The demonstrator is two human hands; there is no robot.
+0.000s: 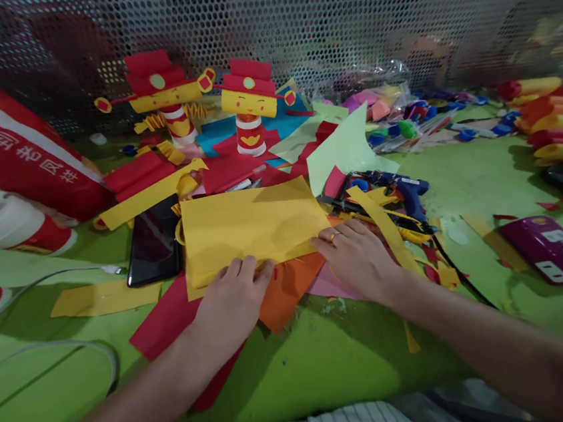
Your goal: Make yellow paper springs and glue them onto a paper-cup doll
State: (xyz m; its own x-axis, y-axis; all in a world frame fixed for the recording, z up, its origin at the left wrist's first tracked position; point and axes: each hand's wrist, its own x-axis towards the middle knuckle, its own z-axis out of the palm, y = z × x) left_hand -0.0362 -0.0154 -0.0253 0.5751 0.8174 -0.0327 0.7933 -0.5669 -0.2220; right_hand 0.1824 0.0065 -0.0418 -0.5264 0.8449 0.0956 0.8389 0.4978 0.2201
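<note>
A sheet of yellow paper (252,221) lies in front of me, its near edge folded over in a narrow strip. My left hand (237,289) is closed on the fold at the left, thumb and fingers pressed on the paper. At the right end of the fold, my right hand (356,253), wearing a ring, holds the near corner with its fingers closed. Under the sheet are red paper (159,321) and orange paper (290,297). A black phone (152,248) lies left of the sheet, partly covered by it.
Two paper figures with red hats (248,100) stand at the back. Right of the sheet lies a blue glue gun (407,191) among paper scraps. A purple power strip (550,250) is at far right, a paper cup (5,220) at left, and a metal mesh panel (262,25) behind.
</note>
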